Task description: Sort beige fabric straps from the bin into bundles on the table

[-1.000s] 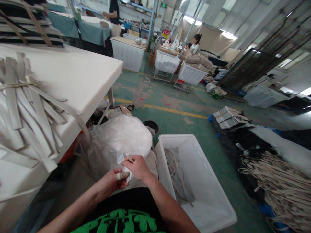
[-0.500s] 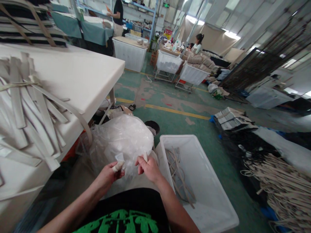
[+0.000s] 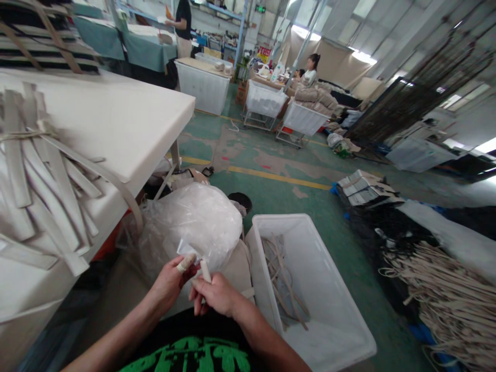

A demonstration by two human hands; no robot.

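My left hand (image 3: pixel 176 276) pinches a small clear plastic bag (image 3: pixel 185 248) between thumb and fingers; a pale wrap covers the thumb. Just right of it, my right hand (image 3: pixel 217 295) is closed, its fingers curled. From its top sticks a short, pale, blunt-ended piece (image 3: pixel 205 270); whether this is a strip end or a wrapped finger I cannot tell. Beyond both hands lies a large, bulging clear plastic bag (image 3: pixel 197 217) with whitish contents. A beige padded surface (image 3: pixel 232 274) shows under and beside the right hand.
At my right stands a white plastic bin (image 3: pixel 333 289) with several beige strips (image 3: pixel 289 284) inside. The white table (image 3: pixel 127 113) on the left bears a tied bundle of pale straps (image 3: pixel 50 175). A heap of beige straps (image 3: pixel 453 294) lies far right. Two people work in the background.
My right hand has moved left and down, close to the left hand. The small clear bag has shifted slightly left and tilted. The whole view has turned slightly.
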